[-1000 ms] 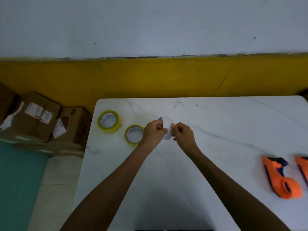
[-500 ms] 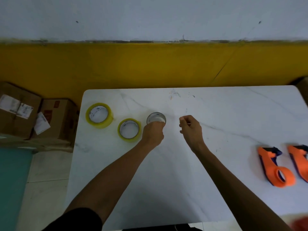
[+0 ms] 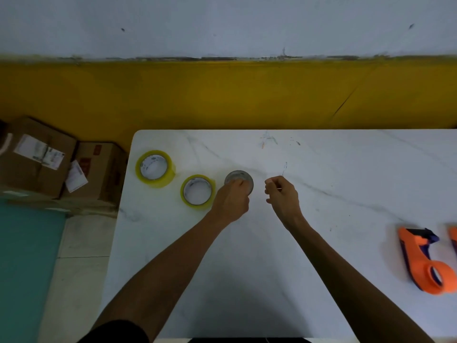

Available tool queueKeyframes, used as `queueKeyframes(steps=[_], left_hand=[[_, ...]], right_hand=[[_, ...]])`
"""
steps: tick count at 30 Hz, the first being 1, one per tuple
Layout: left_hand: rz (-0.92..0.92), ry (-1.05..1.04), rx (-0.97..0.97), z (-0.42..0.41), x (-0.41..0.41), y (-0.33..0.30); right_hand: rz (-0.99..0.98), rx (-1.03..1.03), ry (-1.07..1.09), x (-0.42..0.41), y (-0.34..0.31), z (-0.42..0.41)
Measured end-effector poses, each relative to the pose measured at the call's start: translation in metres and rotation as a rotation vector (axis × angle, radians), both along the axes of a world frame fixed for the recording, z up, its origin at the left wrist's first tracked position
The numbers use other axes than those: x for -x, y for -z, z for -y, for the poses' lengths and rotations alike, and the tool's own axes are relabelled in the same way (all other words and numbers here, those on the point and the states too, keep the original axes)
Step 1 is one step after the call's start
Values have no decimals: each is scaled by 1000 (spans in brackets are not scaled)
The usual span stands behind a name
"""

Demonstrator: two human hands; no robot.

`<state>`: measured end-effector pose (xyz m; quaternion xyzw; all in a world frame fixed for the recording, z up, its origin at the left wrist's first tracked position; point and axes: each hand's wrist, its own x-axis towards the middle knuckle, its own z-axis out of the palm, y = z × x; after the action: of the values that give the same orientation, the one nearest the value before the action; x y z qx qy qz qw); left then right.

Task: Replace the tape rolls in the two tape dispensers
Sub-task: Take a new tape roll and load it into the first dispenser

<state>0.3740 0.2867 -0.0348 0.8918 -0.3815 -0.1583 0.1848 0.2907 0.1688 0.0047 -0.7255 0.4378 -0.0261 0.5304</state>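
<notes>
Two yellow tape rolls lie flat at the table's left end: one roll [image 3: 154, 168] near the corner, a second roll [image 3: 197, 191] closer to me. A grey empty core [image 3: 238, 177] sits just right of the second roll, and my left hand [image 3: 232, 199] rests on it with fingers curled over its near rim. My right hand [image 3: 282, 195] hovers a little to the right of the core, fingers loosely curled, holding nothing I can see. One orange and purple tape dispenser [image 3: 425, 259] lies at the right; a second dispenser [image 3: 453, 240] is cut by the frame edge.
The white marble table [image 3: 321, 169] stands against a yellow and white wall. Cardboard boxes [image 3: 49, 159] sit on the floor beyond the table's left edge, beside a green mat [image 3: 24, 263].
Both hands were pinched together on a small pale piece; they have separated. My left hand has set the grey core down beside the yellow rolls, and my right hand has drawn off to the right.
</notes>
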Motion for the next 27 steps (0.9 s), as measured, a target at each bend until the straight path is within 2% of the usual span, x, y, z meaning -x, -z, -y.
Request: queueKeyframes(steps=[3, 8, 13, 16, 18, 22, 23, 25, 27], left_hand=[[87, -119, 24, -9, -11, -10], [215, -239, -42, -44, -23, -16], [134, -254, -93, -70, -11, -5], [12, -231, -212, -76, -7, 4], [15, -236, -243, -77, -6, 3], [-66, -232, -151, -80, -4, 3], [-125, -273, -144, -79, -3, -7], [-105, -385, -99, -77, -8, -20], [-124, -498, 67, -75, -13, -34]], right_hand=[[8, -23, -24, -2, -4, 0], [17, -38, -54, -6, -6, -1], [18, -56, -59, -5, -1, -2], [12, -65, -70, -3, 2, -5], [5, -61, -73, -2, 3, -8], [7, -53, -70, 2, 3, -10], [11, -56, -69, 2, 2, -10], [26, -62, -61, 0, -3, -10], [66, -69, -56, -1, -14, -13]])
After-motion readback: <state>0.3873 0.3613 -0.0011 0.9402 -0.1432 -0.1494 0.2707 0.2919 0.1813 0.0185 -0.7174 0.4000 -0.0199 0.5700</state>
